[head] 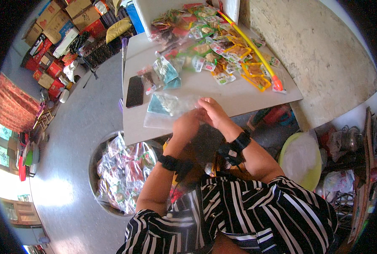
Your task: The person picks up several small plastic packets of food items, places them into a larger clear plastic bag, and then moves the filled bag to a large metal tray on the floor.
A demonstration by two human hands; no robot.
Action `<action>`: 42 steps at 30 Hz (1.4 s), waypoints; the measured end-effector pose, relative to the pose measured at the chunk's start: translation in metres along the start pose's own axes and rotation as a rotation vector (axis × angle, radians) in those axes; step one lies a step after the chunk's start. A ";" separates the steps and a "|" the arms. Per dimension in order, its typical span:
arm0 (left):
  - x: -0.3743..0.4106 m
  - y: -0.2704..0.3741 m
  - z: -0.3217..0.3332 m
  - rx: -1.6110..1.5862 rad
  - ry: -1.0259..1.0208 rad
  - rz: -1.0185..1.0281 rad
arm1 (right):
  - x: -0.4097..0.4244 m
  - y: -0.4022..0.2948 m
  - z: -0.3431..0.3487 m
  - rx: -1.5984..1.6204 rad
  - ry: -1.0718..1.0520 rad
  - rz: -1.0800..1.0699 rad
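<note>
Both my hands meet at the table's near edge, at the end of a clear plastic bag [185, 104]. My right hand [212, 111] pinches the bag's end between thumb and fingers. My left hand [188, 125] is blurred and lies against it; its fingertips are hard to make out. A teal-and-white packet [163, 104] shows inside or under the clear plastic. Beyond it lie another teal packet [166, 70] and a small brown-filled packet [151, 79]. A dark smartphone [134, 91] rests to the left. Many small food packets [223, 50] are heaped at the back.
A yellow stick with orange ends [251, 46] lies across the heap, by a white foam box [141, 16]. Left below the table [271, 98], a round metal tub [91, 177] holds filled clear bags. A yellow-green basin [317, 162] stands at right; cardboard boxes [53, 23] are stacked far left.
</note>
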State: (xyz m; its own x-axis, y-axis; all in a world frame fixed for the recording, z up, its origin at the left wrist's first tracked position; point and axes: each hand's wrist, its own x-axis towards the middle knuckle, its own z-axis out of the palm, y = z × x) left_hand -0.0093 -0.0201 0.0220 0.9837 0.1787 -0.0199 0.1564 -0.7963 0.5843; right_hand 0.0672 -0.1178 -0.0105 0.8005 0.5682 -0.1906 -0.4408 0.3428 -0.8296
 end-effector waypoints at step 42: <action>0.118 -0.027 -0.102 0.485 0.347 0.021 | 0.011 0.012 -0.034 -1.090 0.269 -0.754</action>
State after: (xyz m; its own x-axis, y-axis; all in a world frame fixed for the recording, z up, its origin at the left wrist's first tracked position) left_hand 0.0938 0.0811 0.0864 0.9133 0.2736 0.3017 0.2406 -0.9601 0.1424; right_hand 0.0843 -0.1334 -0.0401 0.8120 0.3002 0.5005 0.5807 -0.3308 -0.7439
